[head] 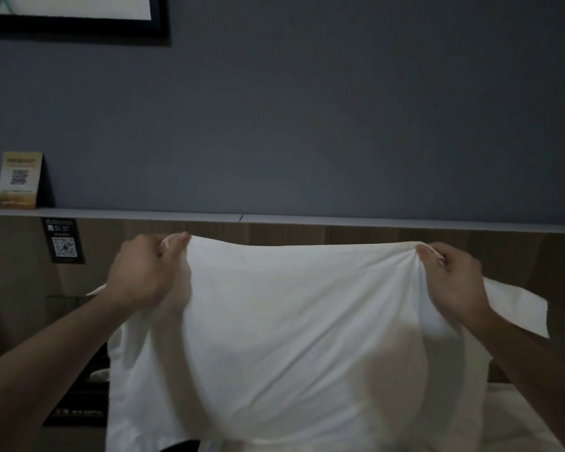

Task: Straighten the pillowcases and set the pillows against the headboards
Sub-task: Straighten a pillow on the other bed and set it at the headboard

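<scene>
Two hands, our left hand [141, 272] and right hand [454, 278], pinch the top corners of the white pillowcase [291, 321] before the wooden headboard [340, 234].

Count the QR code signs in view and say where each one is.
2. A gold QR card stands on the ledge at far left; a black QR sign sits just below it on the wooden headboard. The pillow may hide others.

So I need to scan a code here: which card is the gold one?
Follow the pale ledge topping the wooden headboard to its left end. The gold standing card sits on it, unlike the black QR card stuck below.
</scene>
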Demonstrator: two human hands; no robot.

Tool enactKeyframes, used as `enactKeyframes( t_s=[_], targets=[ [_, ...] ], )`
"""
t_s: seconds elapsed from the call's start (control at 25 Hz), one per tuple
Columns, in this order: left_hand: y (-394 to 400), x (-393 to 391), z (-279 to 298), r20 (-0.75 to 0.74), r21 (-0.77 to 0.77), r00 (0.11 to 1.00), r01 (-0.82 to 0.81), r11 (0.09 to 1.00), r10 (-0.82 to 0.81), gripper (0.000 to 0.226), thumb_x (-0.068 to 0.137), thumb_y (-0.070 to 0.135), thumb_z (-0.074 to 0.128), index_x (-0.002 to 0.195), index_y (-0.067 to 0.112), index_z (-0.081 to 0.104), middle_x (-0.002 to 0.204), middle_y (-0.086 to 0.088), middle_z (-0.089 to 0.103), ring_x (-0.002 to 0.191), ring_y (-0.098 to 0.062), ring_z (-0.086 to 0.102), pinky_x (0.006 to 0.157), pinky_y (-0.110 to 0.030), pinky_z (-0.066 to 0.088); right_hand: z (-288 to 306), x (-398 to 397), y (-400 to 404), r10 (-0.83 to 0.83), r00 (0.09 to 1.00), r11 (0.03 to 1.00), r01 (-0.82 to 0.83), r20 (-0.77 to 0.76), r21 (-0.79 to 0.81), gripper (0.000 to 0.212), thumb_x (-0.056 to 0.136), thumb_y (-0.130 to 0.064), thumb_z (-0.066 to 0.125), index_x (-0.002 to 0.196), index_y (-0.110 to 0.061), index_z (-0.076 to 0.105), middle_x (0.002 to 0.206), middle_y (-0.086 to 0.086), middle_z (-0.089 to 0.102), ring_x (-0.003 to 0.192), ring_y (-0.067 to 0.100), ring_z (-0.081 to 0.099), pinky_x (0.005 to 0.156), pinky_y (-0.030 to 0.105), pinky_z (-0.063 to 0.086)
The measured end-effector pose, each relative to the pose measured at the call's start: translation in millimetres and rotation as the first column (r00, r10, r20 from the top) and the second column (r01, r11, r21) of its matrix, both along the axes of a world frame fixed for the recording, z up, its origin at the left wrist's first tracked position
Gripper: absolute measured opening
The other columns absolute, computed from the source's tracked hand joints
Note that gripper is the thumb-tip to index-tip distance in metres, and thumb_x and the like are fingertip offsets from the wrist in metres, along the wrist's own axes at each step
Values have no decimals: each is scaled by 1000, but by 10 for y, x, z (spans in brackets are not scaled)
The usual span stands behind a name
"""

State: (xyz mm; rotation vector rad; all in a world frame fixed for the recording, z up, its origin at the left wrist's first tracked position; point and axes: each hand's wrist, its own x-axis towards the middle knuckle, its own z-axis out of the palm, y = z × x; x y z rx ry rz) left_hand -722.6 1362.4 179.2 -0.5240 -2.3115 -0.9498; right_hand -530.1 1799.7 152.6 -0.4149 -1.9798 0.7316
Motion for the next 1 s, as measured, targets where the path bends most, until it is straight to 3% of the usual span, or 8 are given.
enactKeyframes(
  t_s=[0.16, 0.32, 0.44, 0.56, 0.68, 0.8, 1.0],
  targets=[
    [282, -270, -23, 54, 9, 998, 25, 1000, -25, 58, 100, 58, 49, 65, 14, 66, 59, -1, 64, 77, -37, 70, 70, -38, 53, 86, -122, 235, -54, 998, 998, 54, 13, -20, 30, 104, -34, 56, 89, -15, 73, 83, 3, 73, 85, 25, 66, 82, 42, 52],
    [508, -549, 4, 86, -41, 996, 15, 999, -12, 71, 97, 64, 47, 53, 9, 57, 55, -8, 63, 67, -37, 69, 67, -41, 56, 184, -319, 495, -96, 995, 995, 97, 23, -29, 30, 104, -36, 56, 97, -15, 76, 92, 8, 74, 93, 30, 67, 85, 41, 50],
    [709, -714, 41, 115, -69, 993, -6, 998, 14, 67, 97, 64, 49, 58, 11, 59, 64, -10, 67, 73, -38, 69, 67, -39, 54, 189, -495, 671, -139, 988, 990, 139, 70, 4, 31, 103, -37, 57, 100, -13, 77, 98, 13, 76, 98, 34, 68, 89, 43, 52],
    [813, -843, -35, 218, -141, 976, 47, 989, -15, 60, 96, 62, 54, 57, 17, 56, 69, -10, 70, 76, -36, 70, 68, -35, 50, 33, -634, 840, -166, 960, 984, 175, 225, -22, 28, 100, -36, 62, 98, -14, 80, 104, 16, 79, 106, 36, 71, 91, 37, 50],
    [754, -893, -267, 325, -286, 945, 126, 950, -28, 58, 98, 54, 59, 50, 23, 51, 58, 1, 63, 67, -27, 66, 64, -32, 44, -280, -713, 979, -139, 881, 985, 170, 452, -29, 30, 96, -43, 64, 71, -27, 71, 89, 10, 79, 100, 36, 74, 88, 37, 56],
    [741, -931, -332, 274, -335, 962, 92, 938, 4, 48, 99, 52, 57, 58, 29, 53, 69, -1, 66, 80, -32, 70, 66, -32, 44, -402, -772, 1036, -164, 902, 982, 189, 399, -24, 34, 93, -50, 57, 72, -25, 66, 79, 7, 75, 93, 37, 74, 84, 39, 55],
    [963, -1034, 36, 109, -337, 993, 4, 941, 34, 36, 99, 52, 56, 74, 27, 64, 91, -9, 76, 95, -37, 71, 78, -38, 51, -258, -829, 1053, -252, 943, 968, 248, 215, 46, 34, 102, -41, 48, 91, -17, 69, 92, 16, 75, 96, 44, 69, 87, 44, 52]
  ],
)
